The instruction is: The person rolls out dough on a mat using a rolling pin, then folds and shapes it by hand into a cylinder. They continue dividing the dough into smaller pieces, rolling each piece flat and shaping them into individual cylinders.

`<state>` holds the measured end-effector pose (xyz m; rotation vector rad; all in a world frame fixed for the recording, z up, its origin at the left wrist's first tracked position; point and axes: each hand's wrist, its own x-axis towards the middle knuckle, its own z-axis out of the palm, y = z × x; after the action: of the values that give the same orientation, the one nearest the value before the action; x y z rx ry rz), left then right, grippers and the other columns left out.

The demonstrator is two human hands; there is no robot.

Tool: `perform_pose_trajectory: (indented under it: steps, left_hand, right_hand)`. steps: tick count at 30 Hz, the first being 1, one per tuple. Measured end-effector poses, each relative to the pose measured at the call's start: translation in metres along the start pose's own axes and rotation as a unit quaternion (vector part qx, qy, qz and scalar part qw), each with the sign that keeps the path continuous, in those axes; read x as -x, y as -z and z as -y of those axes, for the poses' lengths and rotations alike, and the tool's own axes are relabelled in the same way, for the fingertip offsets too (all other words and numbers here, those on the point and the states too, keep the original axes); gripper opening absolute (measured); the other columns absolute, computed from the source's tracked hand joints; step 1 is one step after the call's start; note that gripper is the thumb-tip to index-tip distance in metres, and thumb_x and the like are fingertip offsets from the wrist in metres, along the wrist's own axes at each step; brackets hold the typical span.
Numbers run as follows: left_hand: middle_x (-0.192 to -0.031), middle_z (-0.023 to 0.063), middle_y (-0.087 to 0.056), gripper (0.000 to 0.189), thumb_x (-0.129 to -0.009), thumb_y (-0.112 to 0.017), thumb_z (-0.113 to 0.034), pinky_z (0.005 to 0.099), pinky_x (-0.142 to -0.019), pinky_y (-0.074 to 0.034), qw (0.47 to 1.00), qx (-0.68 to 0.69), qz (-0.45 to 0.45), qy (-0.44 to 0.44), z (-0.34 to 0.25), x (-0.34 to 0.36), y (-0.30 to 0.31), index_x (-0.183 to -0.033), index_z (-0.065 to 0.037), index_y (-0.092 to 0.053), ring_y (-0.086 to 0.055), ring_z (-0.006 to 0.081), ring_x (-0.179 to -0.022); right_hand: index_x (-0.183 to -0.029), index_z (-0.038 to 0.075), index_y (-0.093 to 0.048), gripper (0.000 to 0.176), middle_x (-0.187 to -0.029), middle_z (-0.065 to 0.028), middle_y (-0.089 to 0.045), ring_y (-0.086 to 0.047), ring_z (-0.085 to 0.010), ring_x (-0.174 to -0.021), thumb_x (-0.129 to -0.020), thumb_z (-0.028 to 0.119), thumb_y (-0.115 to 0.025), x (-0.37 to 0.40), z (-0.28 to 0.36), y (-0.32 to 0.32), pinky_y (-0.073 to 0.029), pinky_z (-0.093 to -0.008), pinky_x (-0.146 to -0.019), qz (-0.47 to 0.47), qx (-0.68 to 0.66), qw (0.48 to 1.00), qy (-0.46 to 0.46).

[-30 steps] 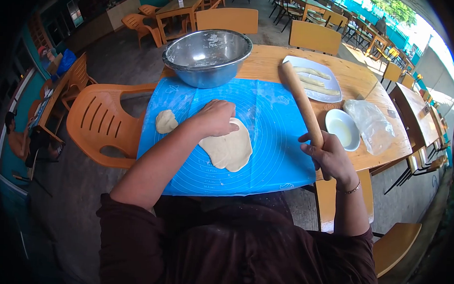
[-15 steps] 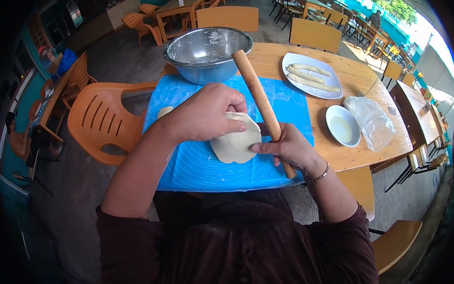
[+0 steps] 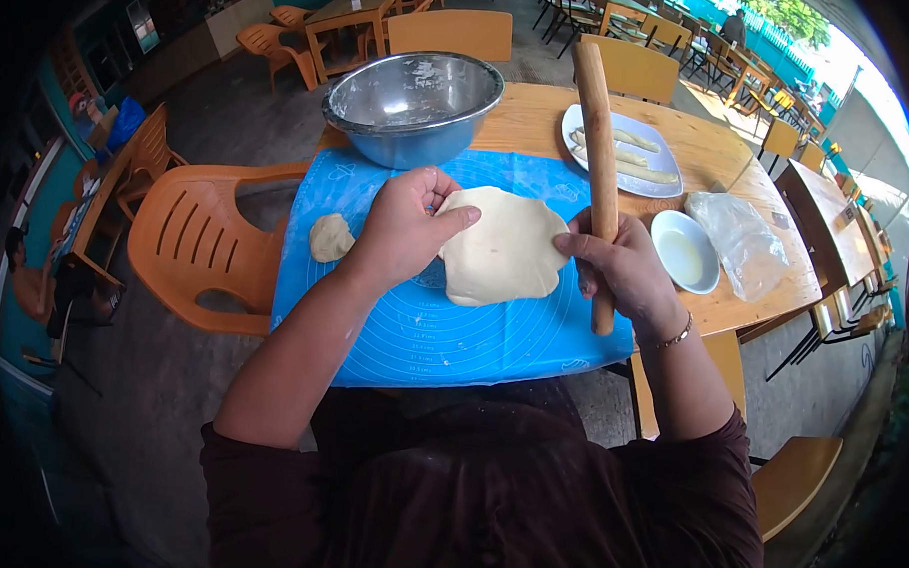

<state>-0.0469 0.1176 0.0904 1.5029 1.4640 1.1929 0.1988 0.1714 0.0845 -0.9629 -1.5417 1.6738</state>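
Observation:
A flat sheet of pale dough [image 3: 503, 248] is stretched between my two hands over the blue mat [image 3: 392, 344]. My left hand [image 3: 414, 222] pinches its upper left edge between thumb and fingers. My right hand [image 3: 620, 265] pinches the right edge with the thumb and also grips a wooden rolling pin [image 3: 601, 149], which stands almost upright. On the mat's left side, beside my left forearm, rests a small lump of dough [image 3: 331, 239].
At the mat's back edge stands a floury metal bowl [image 3: 409, 147]. A white plate [image 3: 668, 187] with rolled dough strips, a small white bowl [image 3: 685, 252] of liquid and a clear plastic bag [image 3: 751, 244] lie to the right. An orange chair [image 3: 176, 234] is at left.
My hands have moved apart and spread the dough sheet wider. The rolling pin has swung from leaning left to nearly upright and shifted right. The dough lump has come into fuller view.

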Motion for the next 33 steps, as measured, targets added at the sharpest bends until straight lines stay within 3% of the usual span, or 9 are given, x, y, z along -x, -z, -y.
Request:
perform_pose_trajectory:
  steps: [3,6,12,15,19,20,23,28,33]
  left_hand:
    - [-0.097,0.0099,-0.068,0.021,-0.087,-0.071,-0.006,0.0271,-0.071,-0.053,0.997,-0.037,-0.033,0.058,0.034,-0.017,-0.01,-0.104,0.0,-0.06,-0.066,0.0141,-0.087]
    - [-0.113,0.0154,-0.064,0.026,-0.088,-0.068,-0.007,0.0361,-0.079,-0.054,0.912,-0.384,-0.135,-0.04,0.048,-0.011,-0.016,-0.11,0.003,-0.059,-0.066,0.0261,-0.098]
    - [-0.089,0.0172,-0.063,0.013,-0.091,-0.061,-0.009,0.0416,-0.077,-0.05,0.859,-0.277,-0.241,-0.357,-0.004,0.001,0.016,-0.095,0.003,-0.061,-0.063,0.0342,-0.088]
    - [-0.085,0.0182,-0.062,0.016,-0.095,-0.056,-0.011,0.041,-0.076,-0.049,0.875,-0.274,-0.147,-0.371,-0.005,-0.013,0.013,-0.093,0.004,-0.061,-0.061,0.0351,-0.086]
    - [-0.12,0.0244,-0.062,0.037,-0.103,-0.046,-0.024,0.0408,-0.102,-0.043,0.919,-0.303,-0.026,-0.249,0.019,-0.033,-0.001,-0.116,0.007,-0.061,-0.055,0.039,-0.122]
    - [-0.145,0.0256,-0.045,0.052,-0.106,-0.036,-0.035,0.0421,-0.117,-0.027,0.93,-0.33,0.049,-0.155,0.023,-0.035,-0.002,-0.134,0.005,-0.052,-0.029,0.038,-0.144]
    - [-0.157,0.0212,-0.027,0.063,-0.106,-0.024,-0.045,0.0417,-0.122,-0.015,0.913,-0.394,0.101,-0.003,0.049,-0.038,-0.012,-0.147,0.001,-0.037,-0.014,0.0349,-0.149]
    - [-0.161,0.0205,-0.016,0.074,-0.103,-0.017,-0.054,0.043,-0.123,-0.008,0.906,-0.401,0.132,0.037,0.053,-0.05,-0.01,-0.152,0.002,-0.024,-0.004,0.0342,-0.151]
    - [-0.157,0.0247,-0.025,0.074,-0.102,-0.017,-0.057,0.0431,-0.122,-0.013,0.94,-0.307,0.13,0.065,0.042,-0.064,-0.008,-0.152,-0.002,-0.029,-0.016,0.0393,-0.147]
  right_hand:
    - [-0.09,-0.001,-0.06,0.022,-0.062,-0.0034,-0.057,-0.053,-0.0101,-0.045,-0.086,0.017,-0.072,-0.02,-0.003,0.004,-0.043,-0.0243,-0.042,-0.039,0.128,0.991,-0.006]
    - [-0.1,-0.004,-0.062,0.031,-0.074,-0.0162,-0.065,-0.066,-0.0263,-0.07,-0.089,0.023,-0.069,-0.039,-0.026,0.013,-0.053,-0.038,-0.067,-0.069,0.419,0.903,0.069]
    - [-0.112,0.006,-0.066,0.028,-0.097,-0.0158,-0.068,-0.068,-0.0291,-0.087,-0.086,0.015,-0.07,-0.019,-0.005,0.019,-0.053,-0.039,-0.08,0.059,0.418,0.889,0.18]
    - [-0.112,0.01,-0.068,0.03,-0.103,-0.0129,-0.066,-0.066,-0.0285,-0.09,-0.082,0.01,-0.072,-0.049,-0.011,0.016,-0.053,-0.0377,-0.083,0.096,0.442,0.868,0.207]
    - [-0.108,0.011,-0.071,0.031,-0.104,-0.0135,-0.064,-0.064,-0.029,-0.091,-0.078,0.007,-0.074,-0.091,-0.028,0.005,-0.052,-0.0375,-0.085,0.088,0.492,0.841,0.208]
    - [-0.105,0.01,-0.072,0.027,-0.106,-0.0141,-0.063,-0.063,-0.03,-0.092,-0.078,0.008,-0.074,-0.099,-0.038,0.005,-0.051,-0.038,-0.086,0.095,0.492,0.837,0.219]
    - [-0.099,0.008,-0.075,0.02,-0.107,-0.016,-0.064,-0.062,-0.0324,-0.092,-0.081,0.016,-0.071,-0.114,-0.047,0.012,-0.05,-0.0397,-0.088,0.113,0.467,0.849,0.219]
    - [-0.096,0.001,-0.074,0.039,-0.102,-0.0207,-0.067,-0.064,-0.0353,-0.095,-0.092,0.035,-0.056,-0.142,-0.023,0.026,-0.049,-0.0425,-0.091,0.086,0.441,0.883,0.135]
    - [-0.096,-0.002,-0.073,0.047,-0.109,-0.0234,-0.067,-0.063,-0.0361,-0.108,-0.098,0.035,-0.045,-0.157,-0.018,-0.006,-0.046,-0.0444,-0.096,-0.012,0.661,0.744,0.093]
